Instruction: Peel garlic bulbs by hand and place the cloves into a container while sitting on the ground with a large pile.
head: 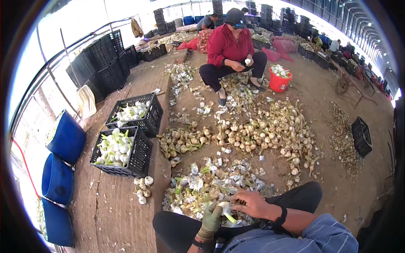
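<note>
My left hand (211, 219), in a greenish glove, holds a white garlic bulb (226, 208) with a short green stem pointing down to the right. My right hand (251, 204) is bare, with a black band at the wrist; its fingers are at the bulb's right side, and whether they hold a tool or a skin is unclear. Under and beyond my hands lies a heap of garlic skins (196, 183). Farther off is a pile of unpeeled garlic bulbs (269, 129). To the left, a black plastic crate (139, 164) holds cleaned bulbs with green stems.
A second black crate (155, 110) of bulbs stands behind the first. Several loose bulbs (142, 200) lie beside the near crate. Blue tubs (58, 221) line the left edge. A co-worker in red (226, 44) sits opposite, beside a red bucket (279, 83). An overturned crate (361, 137) lies right.
</note>
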Demonstrator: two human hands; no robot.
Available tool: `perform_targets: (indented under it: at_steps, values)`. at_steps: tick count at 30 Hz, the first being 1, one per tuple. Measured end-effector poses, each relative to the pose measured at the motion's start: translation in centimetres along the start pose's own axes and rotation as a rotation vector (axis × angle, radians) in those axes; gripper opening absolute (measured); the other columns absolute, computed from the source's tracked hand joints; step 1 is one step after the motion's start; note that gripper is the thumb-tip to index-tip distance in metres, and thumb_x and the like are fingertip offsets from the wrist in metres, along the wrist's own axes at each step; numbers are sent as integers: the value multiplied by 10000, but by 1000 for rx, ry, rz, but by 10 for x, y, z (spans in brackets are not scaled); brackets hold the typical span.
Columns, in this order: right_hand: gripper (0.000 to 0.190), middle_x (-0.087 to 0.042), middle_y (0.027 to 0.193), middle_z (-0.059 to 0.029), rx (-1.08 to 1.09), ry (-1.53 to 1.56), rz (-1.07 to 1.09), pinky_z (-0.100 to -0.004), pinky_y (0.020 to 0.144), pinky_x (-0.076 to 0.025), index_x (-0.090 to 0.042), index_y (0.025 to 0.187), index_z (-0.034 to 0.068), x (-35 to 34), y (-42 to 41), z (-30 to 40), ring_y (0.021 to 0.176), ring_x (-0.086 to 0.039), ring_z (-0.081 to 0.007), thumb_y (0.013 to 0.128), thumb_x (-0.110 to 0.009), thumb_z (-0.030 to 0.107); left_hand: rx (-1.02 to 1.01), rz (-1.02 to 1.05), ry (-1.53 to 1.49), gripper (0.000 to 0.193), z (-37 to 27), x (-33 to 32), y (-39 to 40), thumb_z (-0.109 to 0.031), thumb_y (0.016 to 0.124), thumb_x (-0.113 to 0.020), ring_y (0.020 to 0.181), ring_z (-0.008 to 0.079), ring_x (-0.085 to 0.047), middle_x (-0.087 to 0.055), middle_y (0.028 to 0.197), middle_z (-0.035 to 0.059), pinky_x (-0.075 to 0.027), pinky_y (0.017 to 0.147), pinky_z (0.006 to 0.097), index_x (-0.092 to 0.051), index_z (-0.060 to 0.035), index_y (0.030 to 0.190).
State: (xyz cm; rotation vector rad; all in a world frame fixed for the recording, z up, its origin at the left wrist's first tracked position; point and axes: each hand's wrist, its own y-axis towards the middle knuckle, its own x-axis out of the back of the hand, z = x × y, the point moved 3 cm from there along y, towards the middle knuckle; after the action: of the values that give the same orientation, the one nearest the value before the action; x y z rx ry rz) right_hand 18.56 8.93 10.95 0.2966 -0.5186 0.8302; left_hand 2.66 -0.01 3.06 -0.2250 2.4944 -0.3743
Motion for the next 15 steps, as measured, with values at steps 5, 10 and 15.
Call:
perform_targets:
  at_steps: [5, 10, 15]
  values:
    - [213, -615, 905, -96, 182, -124, -29, -388, 641, -503, -627, 968, 32, -10, 0, -3, 794, -621, -319, 881, -659, 224, -35, -87, 357, 268, 1, 1, 1, -225, 964, -534, 700, 66, -551, -608, 777, -23, -443, 598, 208, -666, -17, 1070]
    - [135, -611, 829, -101, 219, -327, 25, -417, 594, -486, -590, 861, 48, -15, -7, -9, 702, -611, -326, 853, -665, 160, 198, -32, 275, 272, 8, 3, -1, -235, 962, -537, 705, 77, -553, -629, 800, -11, -444, 597, 230, -671, -10, 1036]
    - [181, -635, 808, -131, -129, -41, -71, -418, 601, -500, -621, 902, 37, -9, -5, -21, 720, -631, -326, 801, -693, 170, -67, -10, 206, 248, 4, -7, 11, -126, 902, -601, 816, 126, -599, -641, 968, 62, -507, 697, 267, -636, 35, 1088]
